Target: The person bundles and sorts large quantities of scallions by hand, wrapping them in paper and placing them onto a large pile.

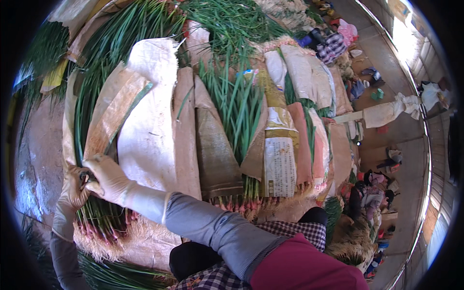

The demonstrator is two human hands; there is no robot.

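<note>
At the left, my left hand (73,189) and my right hand (107,180), both in pale gloves, meet over a bundle of green onions (99,217). Both hands are closed, fingertips together around a small dark thing (85,177) that I cannot make out. A tan woven sacking strip (113,113) wraps the onions above my hands, with green leaves showing beside it. Below them, pinkish bulbs and pale roots stick out. Right of this bundle lies a white woven sack piece (149,113), partly behind my right forearm.
More green onion bundles (237,113) in sacking lie in a row to the right. Loose green onions (227,29) are heaped at the far side, others (125,270) near my legs. Along the right, other people (333,47) sit beside piles of onions.
</note>
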